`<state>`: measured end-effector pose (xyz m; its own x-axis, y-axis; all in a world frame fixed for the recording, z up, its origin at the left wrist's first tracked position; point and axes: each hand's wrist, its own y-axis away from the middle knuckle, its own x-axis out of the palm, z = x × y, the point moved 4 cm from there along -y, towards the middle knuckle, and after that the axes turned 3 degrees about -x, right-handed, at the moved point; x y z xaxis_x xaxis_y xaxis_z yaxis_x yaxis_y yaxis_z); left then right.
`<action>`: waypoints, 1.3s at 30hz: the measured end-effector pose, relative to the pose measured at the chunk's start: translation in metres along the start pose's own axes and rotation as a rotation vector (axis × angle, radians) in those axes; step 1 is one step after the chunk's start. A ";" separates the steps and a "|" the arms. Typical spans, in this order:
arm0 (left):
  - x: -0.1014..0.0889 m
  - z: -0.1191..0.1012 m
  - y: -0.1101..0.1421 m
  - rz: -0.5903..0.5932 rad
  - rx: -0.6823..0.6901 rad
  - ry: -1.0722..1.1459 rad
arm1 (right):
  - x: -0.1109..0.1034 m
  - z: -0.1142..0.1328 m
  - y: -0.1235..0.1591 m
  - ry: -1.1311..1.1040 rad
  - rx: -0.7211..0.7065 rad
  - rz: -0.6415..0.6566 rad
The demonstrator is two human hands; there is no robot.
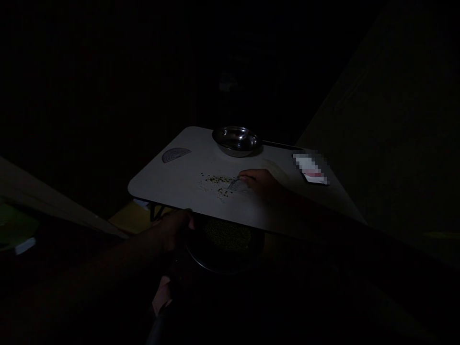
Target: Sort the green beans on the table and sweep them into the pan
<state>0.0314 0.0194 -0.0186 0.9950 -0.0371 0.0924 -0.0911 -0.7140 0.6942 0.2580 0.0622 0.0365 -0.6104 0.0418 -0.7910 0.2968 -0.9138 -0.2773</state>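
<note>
On the white table, a small scatter of green beans (217, 179) and paler bits lies near the front edge. My right hand (260, 178) pinches a clear protractor (240, 186), its edge down on the tabletop at the right of the beans. Below the table's front edge, a large dark bowl (203, 264) holds many green beans (228, 235). My left hand (178, 223) grips this bowl at its left rim, just under the table edge; its fingers are mostly lost in shadow. A second protractor (175, 154) rests flat at the far left.
A shiny steel bowl (237, 151) stands at the back of the white table (161, 184). To the right lies a phone (311, 168) with a lit, blurred screen. A dim wall (395, 120) rises on the right; most surroundings are too dark to make out.
</note>
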 end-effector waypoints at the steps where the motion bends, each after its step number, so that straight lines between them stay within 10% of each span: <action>1: 0.000 0.000 0.000 -0.011 -0.003 -0.019 | 0.000 -0.001 0.001 0.005 0.009 -0.002; 23: 0.000 0.001 0.003 -0.147 -0.023 -0.073 | 0.006 0.034 0.036 0.077 0.152 -0.001; 29: 0.005 -0.002 0.011 -0.012 -0.028 -0.060 | 0.018 0.050 0.040 0.001 0.072 0.036; 39: 0.004 -0.001 0.010 -0.025 -0.044 -0.032 | -0.011 0.004 0.018 0.073 0.139 -0.052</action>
<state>0.0345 0.0128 -0.0101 0.9977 -0.0423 0.0527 -0.0674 -0.6837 0.7266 0.2671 0.0436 0.0424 -0.5659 0.1155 -0.8164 0.1587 -0.9564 -0.2453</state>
